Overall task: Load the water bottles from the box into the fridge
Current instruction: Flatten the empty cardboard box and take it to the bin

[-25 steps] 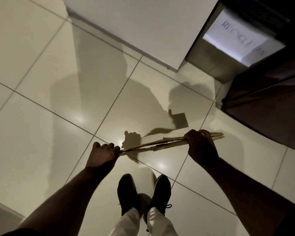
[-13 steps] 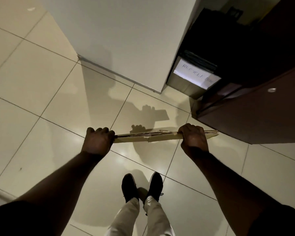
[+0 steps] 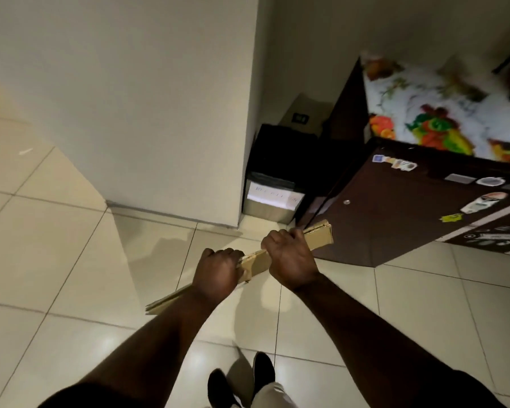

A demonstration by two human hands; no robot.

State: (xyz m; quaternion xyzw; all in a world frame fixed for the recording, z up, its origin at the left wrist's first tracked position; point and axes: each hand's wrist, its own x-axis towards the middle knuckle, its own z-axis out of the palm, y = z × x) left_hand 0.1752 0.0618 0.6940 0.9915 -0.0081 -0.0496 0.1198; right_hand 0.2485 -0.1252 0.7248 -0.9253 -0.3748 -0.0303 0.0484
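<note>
A person stands on the tiled floor (image 3: 56,260) holding a flattened cardboard box (image 3: 318,235) and angling it towards the bin (image 3: 273,184), which sits in the gap between the wall (image 3: 130,113) and the dark fridge (image 3: 395,219). A second ago the box lies level across the body with the hands far apart at its ends, and the view is almost straight down. Now the view lifts to take in the bin and the fridge. The hands draw close together near the middle of the box, and its right end rises to point at the bin while its left end trails low behind the left wrist.

The left hand (image 3: 218,275) and right hand (image 3: 289,257) both grip the cardboard, fingers (image 3: 278,240) curled tight over its upper edge and nothing else in either hand. The box hangs in the air in front of the person, just short of the bin and beside the fridge's lower corner.

No water bottles are in view, and what shows of the fridge, stickers (image 3: 395,162) on its front and a fruit-print cloth (image 3: 439,113) on top, looks closed. By that evidence the loading appears finished, with only the disposal of the empty box left.
</note>
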